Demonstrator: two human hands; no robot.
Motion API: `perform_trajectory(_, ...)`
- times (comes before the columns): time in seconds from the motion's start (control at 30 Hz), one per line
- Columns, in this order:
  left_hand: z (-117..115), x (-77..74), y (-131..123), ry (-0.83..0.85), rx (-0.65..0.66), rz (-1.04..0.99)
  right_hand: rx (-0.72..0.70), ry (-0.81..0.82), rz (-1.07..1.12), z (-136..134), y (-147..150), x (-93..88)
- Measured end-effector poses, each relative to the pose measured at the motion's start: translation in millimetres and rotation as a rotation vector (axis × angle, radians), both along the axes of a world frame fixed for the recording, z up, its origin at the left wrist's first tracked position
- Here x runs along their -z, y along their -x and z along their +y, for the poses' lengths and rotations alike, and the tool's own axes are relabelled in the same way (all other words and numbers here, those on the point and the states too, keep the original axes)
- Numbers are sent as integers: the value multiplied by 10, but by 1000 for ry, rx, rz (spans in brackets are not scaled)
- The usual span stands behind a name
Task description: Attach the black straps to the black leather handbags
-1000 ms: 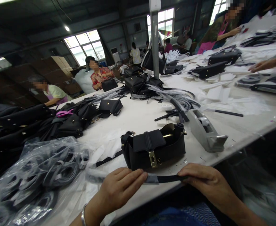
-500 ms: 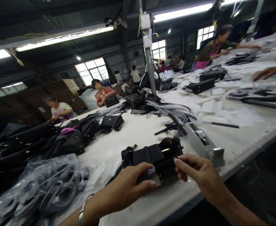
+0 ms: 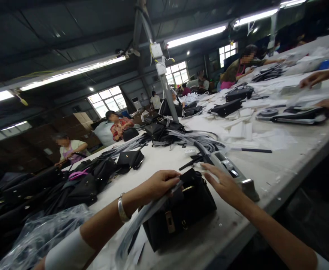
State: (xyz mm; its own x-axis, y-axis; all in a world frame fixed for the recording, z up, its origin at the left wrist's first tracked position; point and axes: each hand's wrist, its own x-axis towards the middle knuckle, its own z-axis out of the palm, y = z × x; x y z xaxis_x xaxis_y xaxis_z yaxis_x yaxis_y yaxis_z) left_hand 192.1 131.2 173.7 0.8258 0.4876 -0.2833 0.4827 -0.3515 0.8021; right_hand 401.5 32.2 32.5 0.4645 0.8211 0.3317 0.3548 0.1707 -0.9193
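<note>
A black handbag (image 3: 187, 210) with gold hardware and a gold zip stands upright on the table in front of me. My left hand (image 3: 160, 183) is closed at the bag's top left, pinching a plastic-wrapped strap (image 3: 142, 221) that trails down toward the lower left. Over the bag's right end, my right hand (image 3: 220, 183) has its fingers stretched out and apart, holding nothing I can see. Close behind that hand is a grey tape dispenser (image 3: 247, 185). White scraps (image 3: 141, 243) lie partly under the bag's left side.
Black bags (image 3: 77, 183) are piled at the left, with clear plastic wrapping (image 3: 52, 232) in front. Wrapped straps (image 3: 198, 140) and more bags (image 3: 156, 131) lie further back by a metal post (image 3: 168, 97). A co-worker's hands (image 3: 314, 79) are at the right.
The handbag has been turned upright, its front now facing me. My left hand has moved up with a wrapped strap; my right hand has risen and its fingers have spread.
</note>
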Motion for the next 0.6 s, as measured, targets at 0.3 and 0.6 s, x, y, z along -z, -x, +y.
perform_trajectory(0.3,55,32,-300,-160,-58,172,-351,-5,130,103,4,25)
perform_trajectory(0.6,28,2,-348,-199,17,260,-25,1,251,-136,460,156)
